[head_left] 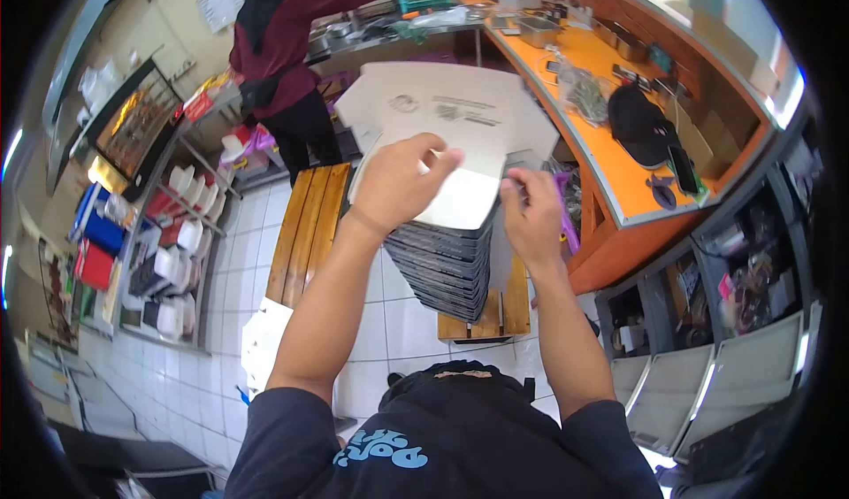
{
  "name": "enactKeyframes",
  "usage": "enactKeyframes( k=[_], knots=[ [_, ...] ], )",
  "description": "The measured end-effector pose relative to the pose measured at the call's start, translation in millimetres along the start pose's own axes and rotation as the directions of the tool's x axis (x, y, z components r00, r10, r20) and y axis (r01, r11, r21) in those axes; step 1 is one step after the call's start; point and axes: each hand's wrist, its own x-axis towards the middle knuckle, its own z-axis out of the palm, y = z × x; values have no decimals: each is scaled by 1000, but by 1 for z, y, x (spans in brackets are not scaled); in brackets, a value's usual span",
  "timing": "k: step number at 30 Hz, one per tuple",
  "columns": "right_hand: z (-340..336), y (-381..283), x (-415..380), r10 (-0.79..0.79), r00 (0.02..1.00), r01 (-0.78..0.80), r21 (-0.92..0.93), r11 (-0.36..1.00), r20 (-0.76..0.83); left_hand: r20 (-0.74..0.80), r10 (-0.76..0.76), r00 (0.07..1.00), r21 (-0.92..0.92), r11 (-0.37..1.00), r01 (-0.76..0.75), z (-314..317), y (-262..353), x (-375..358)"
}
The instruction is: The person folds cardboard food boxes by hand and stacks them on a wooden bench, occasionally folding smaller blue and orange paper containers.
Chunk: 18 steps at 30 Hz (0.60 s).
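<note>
A white cardboard takeaway box (460, 132), partly unfolded with its flaps spread, lies on top of a tall stack of dark-edged flat box blanks (442, 264). Small dark print and a round logo show on its far panel. My left hand (405, 180) is over the box's left side, its fingers curled and closed at the cardboard, thumb toward the middle. At the right edge of the box, my right hand (533, 216) has bent fingers closed near the side flap; its fingertips are partly hidden.
The stack stands on a slatted wooden bench (451, 326), with another wooden bench (305, 225) at left. An orange counter (619, 180) on the right carries a black cap (638, 127) and a phone (683, 170). A person (279, 57) in maroon stands at the far counter. Shelves (172, 260) hold containers.
</note>
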Motion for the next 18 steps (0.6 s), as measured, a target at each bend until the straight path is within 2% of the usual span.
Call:
enactKeyframes(
  k=[1,2,4,5,6,9,11,12,15,17,18],
  knots=[
    [-4,-5,1,-164,985,165,12,986,-53,-153,87,984,-111,988,-105,-12,-13,-16],
    [-10,-13,3,-270,961,270,3,963,66,-221,114,969,-24,992,-122,-17,-32,-35],
    [-16,-28,8,-456,837,471,27,882,302,-457,25,889,-97,992,-78,-2,-65,-63],
    [-14,-29,8,-454,814,489,-5,872,363,-567,-31,823,-134,989,-55,8,-79,-80],
    [-11,-30,8,-450,789,508,-34,860,418,-536,-260,803,-332,940,82,19,-87,-97],
    [-2,-34,5,-452,753,543,-62,838,477,-350,-649,675,-679,672,295,69,-114,-141],
    [4,-27,4,-452,750,535,-41,844,484,-191,-731,655,-731,552,402,101,-128,-172],
    [7,-26,1,-364,806,430,-39,902,467,-105,-759,643,-747,487,453,116,-133,-188],
    [8,-24,-2,-336,820,393,-29,919,463,-11,-687,726,-610,580,540,151,-145,-243],
    [10,-22,-7,-406,794,450,13,893,452,225,-767,600,-596,379,708,158,-143,-280],
    [11,-24,-12,-419,790,456,28,890,447,210,-791,574,-553,388,737,170,-145,-306]
  ],
)
